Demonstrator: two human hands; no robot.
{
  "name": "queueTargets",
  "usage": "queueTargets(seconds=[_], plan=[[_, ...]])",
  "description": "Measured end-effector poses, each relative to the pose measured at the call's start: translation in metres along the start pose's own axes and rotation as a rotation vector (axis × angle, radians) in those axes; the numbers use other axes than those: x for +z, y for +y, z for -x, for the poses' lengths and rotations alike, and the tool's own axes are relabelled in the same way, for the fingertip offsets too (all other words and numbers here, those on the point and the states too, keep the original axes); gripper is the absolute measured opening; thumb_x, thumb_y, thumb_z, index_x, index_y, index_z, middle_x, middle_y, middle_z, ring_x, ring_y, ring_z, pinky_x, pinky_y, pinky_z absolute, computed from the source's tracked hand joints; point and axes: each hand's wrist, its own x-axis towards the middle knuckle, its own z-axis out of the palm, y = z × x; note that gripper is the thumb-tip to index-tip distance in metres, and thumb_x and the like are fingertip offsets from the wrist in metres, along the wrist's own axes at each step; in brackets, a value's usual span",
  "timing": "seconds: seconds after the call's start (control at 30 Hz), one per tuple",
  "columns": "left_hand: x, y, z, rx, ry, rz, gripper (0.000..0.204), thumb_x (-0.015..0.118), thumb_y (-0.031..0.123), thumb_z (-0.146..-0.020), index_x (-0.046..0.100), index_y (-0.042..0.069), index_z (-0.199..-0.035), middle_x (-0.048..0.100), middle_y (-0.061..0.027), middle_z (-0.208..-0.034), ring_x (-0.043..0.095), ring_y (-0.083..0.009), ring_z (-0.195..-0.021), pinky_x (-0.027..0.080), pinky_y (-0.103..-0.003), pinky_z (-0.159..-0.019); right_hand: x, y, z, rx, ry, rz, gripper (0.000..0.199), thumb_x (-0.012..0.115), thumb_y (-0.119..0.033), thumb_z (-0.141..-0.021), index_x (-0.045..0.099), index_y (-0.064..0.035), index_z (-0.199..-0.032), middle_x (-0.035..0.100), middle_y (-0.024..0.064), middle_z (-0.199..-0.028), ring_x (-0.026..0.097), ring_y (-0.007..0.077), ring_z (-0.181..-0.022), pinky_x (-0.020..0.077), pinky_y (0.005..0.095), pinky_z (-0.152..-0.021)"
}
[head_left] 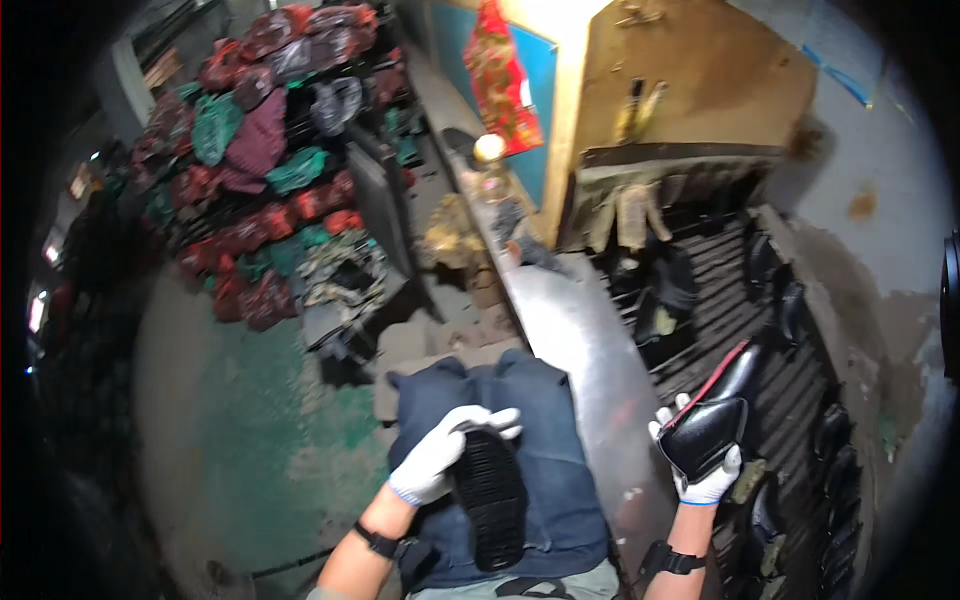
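My left hand [427, 462], in a white glove, grips the top end of a black ridged shoe sole [492, 512]. The sole hangs over my lap, which a dark blue cloth [555, 450] covers. Out to the right, my right hand [712, 485], gloved too, is closed from below round a black leather shoe upper [705, 435]. Red edging runs along the upper's left side, and its narrower end points away to the upper right. That upper is near the edge of a dark slatted conveyor [715, 300].
Between my lap and the conveyor runs a shiny metal ledge [590, 340]. Several black shoe parts [830, 430] lie along the conveyor, which passes under a brown housing [690, 75]. At the far left, red and green plastic bags [270, 215] are heaped up. A red packet [500, 85] hangs ahead.
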Motion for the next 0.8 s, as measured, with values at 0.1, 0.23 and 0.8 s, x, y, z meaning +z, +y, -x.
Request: queueTargets(seconds=[0.1,0.23,0.8], plan=[[-0.001,-0.008,0.003,0.03,-0.015,0.033,0.05,0.062,0.047,-0.113,0.054,0.014,-0.149,0.057,-0.0256,-0.155,0.053,-0.0455,-0.149,0.046,-0.063,-0.122,0.031,0.031,0.007,0.11,-0.008,-0.035,0.107,0.096,-0.037,-0.071,0.049,-0.0012,-0.16,0.06,0.0245,-0.153,0.063,0.0499,-0.135,0.0453,0.0695,-0.122],[0.007,0.024,-0.023,0.198,0.003,-0.268,0.056,0.059,0.048,-0.114,0.055,0.004,-0.148,0.066,-0.0194,-0.139,0.064,-0.037,-0.136,0.051,-0.054,-0.118,0.071,0.06,0.034,0.385,-0.037,-0.089,0.102,0.09,-0.034,-0.077,0.047,0.0044,-0.16,0.058,0.03,-0.155,0.059,0.0515,-0.14,0.0441,0.0668,-0.125],[0.028,0.073,-0.018,0.303,-0.074,-0.507,0.105,0.063,0.08,-0.095,0.046,0.0,-0.16,0.064,-0.0176,-0.151,0.06,-0.0293,-0.144,0.044,-0.047,-0.125,0.116,0.111,0.103,0.115,-0.438,1.274,0.136,0.098,-0.019,-0.065,0.019,0.0085,-0.172,0.051,0.0269,-0.165,0.053,0.036,-0.151,0.0402,0.046,-0.128]])
